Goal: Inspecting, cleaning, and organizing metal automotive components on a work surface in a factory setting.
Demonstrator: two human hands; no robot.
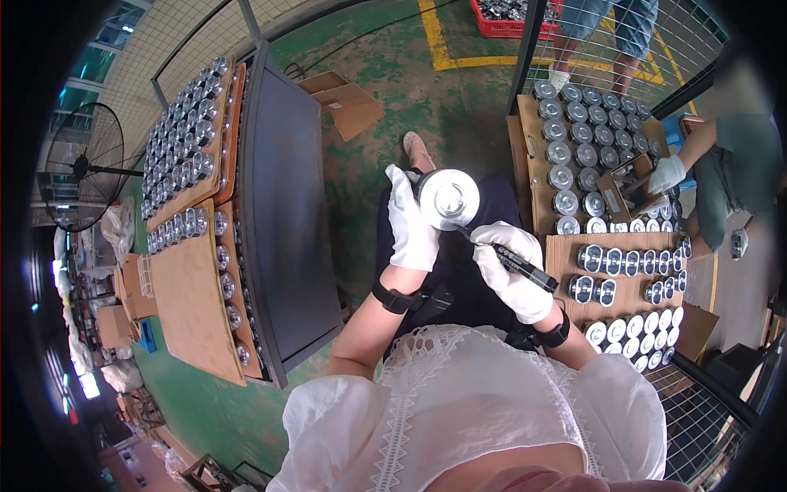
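My gloved left hand [412, 227] grips a silver metal piston [450, 199] from its left side, its round face turned up toward me. In my gloved right hand [516, 271] is a black marker pen [525, 269], its tip touching or very close to the lower rim of the piston; I cannot tell which. Both hands are above my lap. On the right, several rows of similar pistons [585, 156] stand upright on cardboard, and others [611, 261] lie on their sides on a cardboard sheet [566, 254].
A dark grey cabinet [287, 221] on the left carries boards with more pistons [184, 131]. A co-worker's gloved hand [668, 175] is at a small cardboard box [627, 189] on the right. Flattened cardboard [348, 107], a red crate [512, 25] and a fan [82, 166] stand farther off.
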